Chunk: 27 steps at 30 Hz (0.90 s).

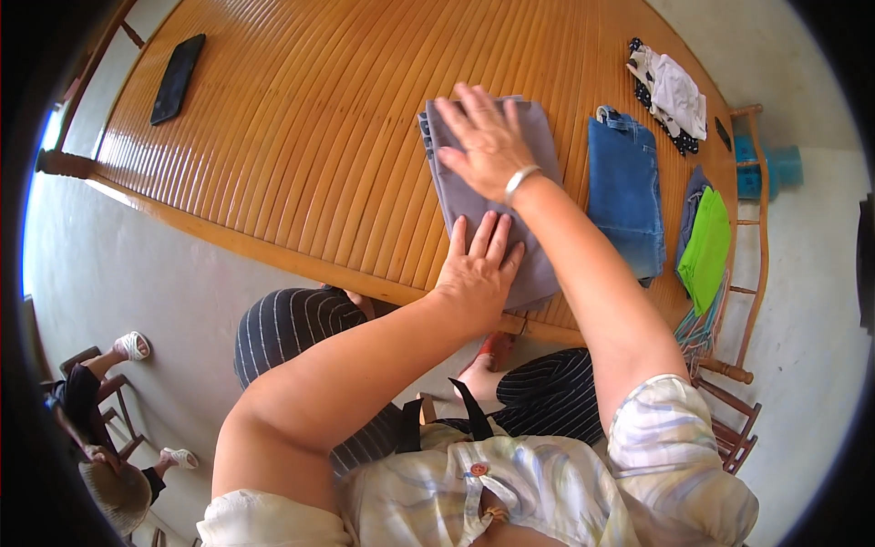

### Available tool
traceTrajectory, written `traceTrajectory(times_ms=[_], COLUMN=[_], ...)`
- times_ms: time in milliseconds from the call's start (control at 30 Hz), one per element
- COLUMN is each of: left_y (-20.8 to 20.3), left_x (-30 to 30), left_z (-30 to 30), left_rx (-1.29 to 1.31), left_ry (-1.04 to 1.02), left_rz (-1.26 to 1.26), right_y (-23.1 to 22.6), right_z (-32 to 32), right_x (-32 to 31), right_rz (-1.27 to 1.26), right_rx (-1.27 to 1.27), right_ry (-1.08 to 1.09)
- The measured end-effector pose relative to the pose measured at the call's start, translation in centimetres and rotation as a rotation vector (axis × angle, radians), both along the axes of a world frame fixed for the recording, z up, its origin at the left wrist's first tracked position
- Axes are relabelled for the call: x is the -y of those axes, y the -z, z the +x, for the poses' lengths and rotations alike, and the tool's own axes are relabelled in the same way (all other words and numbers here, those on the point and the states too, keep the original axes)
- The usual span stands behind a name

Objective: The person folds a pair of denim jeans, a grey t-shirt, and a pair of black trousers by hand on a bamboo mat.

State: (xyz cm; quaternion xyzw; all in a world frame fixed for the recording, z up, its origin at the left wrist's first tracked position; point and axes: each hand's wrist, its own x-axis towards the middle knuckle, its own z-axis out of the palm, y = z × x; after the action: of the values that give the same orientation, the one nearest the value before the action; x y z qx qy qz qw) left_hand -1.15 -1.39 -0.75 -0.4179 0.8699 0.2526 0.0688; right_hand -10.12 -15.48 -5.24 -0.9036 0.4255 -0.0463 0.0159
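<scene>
A folded grey garment lies lengthwise on the slatted bamboo bed, its near end at the bed's front edge. My left hand rests on the garment's near part, fingers spread and pointing away from me. Farther up, my right hand, with a silver bracelet at the wrist, is over the far half of the cloth, palm down and fingers apart. Neither hand grips anything. Just right of the garment lies a folded pair of blue jeans.
At the far right is a pile of white and black dotted clothes. A bright green folded cloth sits nearer, by the wooden rail. A black phone lies far left. Another person sits at the lower left.
</scene>
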Motion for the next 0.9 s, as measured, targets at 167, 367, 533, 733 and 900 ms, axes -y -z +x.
traceTrajectory(times_ms=[167,367,533,733,900], left_y=[1.4,0.0,0.0,-1.3,0.8], left_x=[0.3,2.6,1.7,2.7,4.1], left_z=[0.3,2.3,2.3,2.3,4.1], left_rx=[0.025,0.071,0.035,-0.036,-0.260], left_ry=[-0.016,0.001,-0.001,0.006,-0.146], left_rz=[-0.124,-0.044,0.024,0.161,0.083], right_y=[0.5,-2.6,0.6,-1.1,-3.5], right_z=[2.1,-4.4,-9.5,-11.6,-8.0], right_x=[1.5,1.1,-8.4,-8.0,-12.5], right_rz=[0.153,0.050,0.039,0.192,0.071], right_rx=[-0.080,0.383,0.029,0.307,0.159], right_ry=[0.069,0.040,0.192,0.190,0.261])
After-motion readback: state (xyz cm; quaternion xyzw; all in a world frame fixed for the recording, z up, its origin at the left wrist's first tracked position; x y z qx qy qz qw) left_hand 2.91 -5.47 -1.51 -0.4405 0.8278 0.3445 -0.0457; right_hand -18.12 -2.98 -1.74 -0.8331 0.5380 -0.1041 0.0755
